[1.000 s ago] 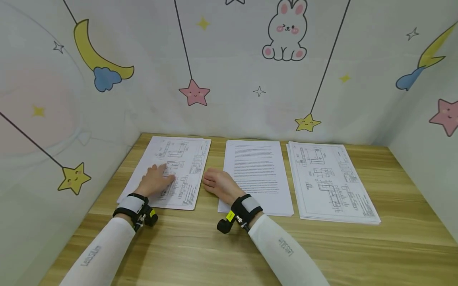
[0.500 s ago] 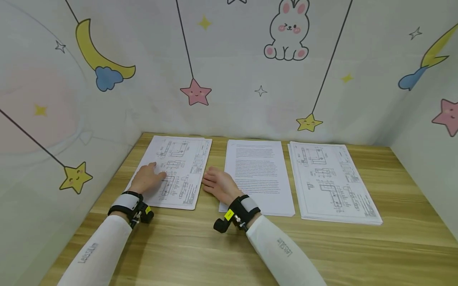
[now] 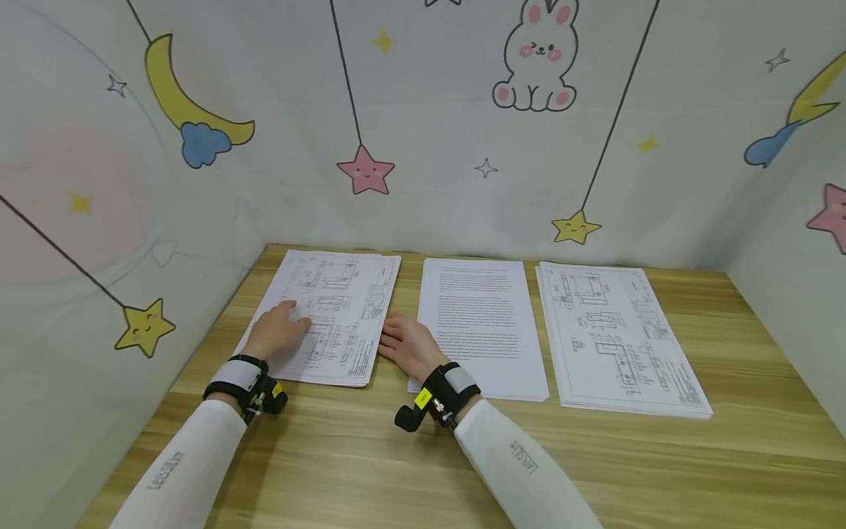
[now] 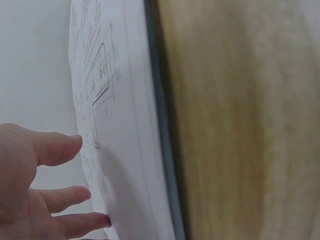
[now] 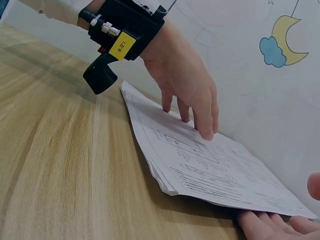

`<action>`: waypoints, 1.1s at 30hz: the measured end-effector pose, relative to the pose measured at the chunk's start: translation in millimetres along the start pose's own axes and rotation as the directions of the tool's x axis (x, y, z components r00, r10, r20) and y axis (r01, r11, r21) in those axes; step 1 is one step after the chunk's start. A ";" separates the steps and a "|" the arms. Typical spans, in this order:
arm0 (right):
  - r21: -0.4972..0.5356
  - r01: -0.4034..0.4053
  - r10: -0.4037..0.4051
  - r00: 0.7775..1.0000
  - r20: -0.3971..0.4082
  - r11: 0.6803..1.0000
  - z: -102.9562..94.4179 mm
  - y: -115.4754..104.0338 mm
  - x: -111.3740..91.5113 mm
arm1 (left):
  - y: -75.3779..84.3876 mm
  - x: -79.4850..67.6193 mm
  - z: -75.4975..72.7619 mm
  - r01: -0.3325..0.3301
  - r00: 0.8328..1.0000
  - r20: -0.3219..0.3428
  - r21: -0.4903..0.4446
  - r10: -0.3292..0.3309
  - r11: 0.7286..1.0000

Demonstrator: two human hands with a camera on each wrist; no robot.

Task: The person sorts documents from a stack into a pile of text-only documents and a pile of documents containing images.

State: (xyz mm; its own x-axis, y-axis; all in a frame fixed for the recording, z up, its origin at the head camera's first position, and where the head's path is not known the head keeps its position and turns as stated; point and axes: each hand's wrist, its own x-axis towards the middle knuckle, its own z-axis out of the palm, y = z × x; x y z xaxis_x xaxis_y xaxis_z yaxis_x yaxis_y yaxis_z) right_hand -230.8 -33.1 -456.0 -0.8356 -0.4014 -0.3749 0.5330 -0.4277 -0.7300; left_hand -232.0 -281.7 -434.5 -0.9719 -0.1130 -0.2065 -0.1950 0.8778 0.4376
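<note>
The left paper stack [image 3: 350, 294], printed with technical drawings, lies at the table's left; its right long side is tilted up off the wood. My left hand [image 3: 274, 332] rests its fingertips on the top sheet, fingers spread, as the left wrist view also shows. At the raised edge is my right hand [image 3: 413, 347], palm turned up. In the right wrist view the right hand's fingers [image 5: 257, 225] reach under that edge, while its thumb [image 5: 314, 186] stands apart above the paper. Sheets at the stack's near corner [image 5: 167, 187] fan slightly.
A middle stack [image 3: 479, 316] of text pages lies partly behind my right hand. Farther right is another stack of drawings [image 3: 615, 330]. The wooden table [image 3: 370, 463] meets a printed cloth wall [image 3: 423, 198] at the back.
My left hand has drawn back to the left over the sheet. The left stack's right side has risen and shifted slightly right, onto my right fingers. The head view has turned a little.
</note>
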 end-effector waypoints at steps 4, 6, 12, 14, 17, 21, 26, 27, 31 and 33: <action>-0.006 -0.011 0.011 1.000 0.008 1.000 1.9 0.3 2.1 | 4.3 -3.2 0.1 0.016 1.000 0.026 0.000 -0.016 1.000; -0.004 -0.017 0.017 1.000 0.012 1.000 3.4 0.0 2.9 | 5.9 -4.5 0.2 0.027 0.999 0.029 0.002 -0.027 1.000; 0.000 -0.019 0.019 0.999 0.026 1.000 6.3 1.1 5.3 | 7.1 -4.3 4.9 -0.037 0.999 -0.002 -0.002 0.037 0.999; 0.000 -0.022 0.022 0.999 0.032 1.000 7.7 2.1 6.5 | 6.4 -3.5 7.2 -0.061 0.998 -0.012 0.004 0.061 0.998; -0.006 -0.023 0.023 0.999 0.031 1.000 10.4 4.1 8.8 | 7.3 -4.3 9.2 -0.075 0.997 -0.017 0.012 0.075 0.997; -0.008 -0.015 0.015 1.000 0.018 1.000 12.0 6.4 11.3 | 11.1 -6.7 10.9 -0.086 0.996 -0.005 0.043 0.086 0.995; -0.031 0.013 -0.012 0.999 0.037 0.999 12.6 8.2 12.5 | 12.8 -8.5 12.6 -0.095 0.995 0.020 0.066 0.094 0.993; -0.043 0.021 -0.019 0.999 0.037 0.999 12.5 8.5 12.6 | 12.6 -8.2 13.1 -0.097 0.995 0.024 0.065 0.096 0.993; -0.103 0.043 -0.043 0.999 -0.001 0.994 10.9 11.1 12.3 | 10.4 -7.3 13.5 -0.108 0.994 0.023 0.023 0.108 0.994; -0.123 0.045 -0.047 0.999 -0.019 0.991 9.3 11.8 11.8 | 9.5 -7.1 12.5 -0.102 0.995 0.005 -0.020 0.102 0.995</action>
State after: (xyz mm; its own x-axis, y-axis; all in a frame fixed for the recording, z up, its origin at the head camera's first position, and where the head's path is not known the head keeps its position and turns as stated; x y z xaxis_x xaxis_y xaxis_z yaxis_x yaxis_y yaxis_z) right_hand -233.1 -50.5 -463.8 -0.8622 -0.3655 -0.3507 0.4748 -0.3421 -0.8109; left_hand -225.3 -266.7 -439.9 -0.9861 -0.0203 -0.1648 -0.0972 0.8751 0.4740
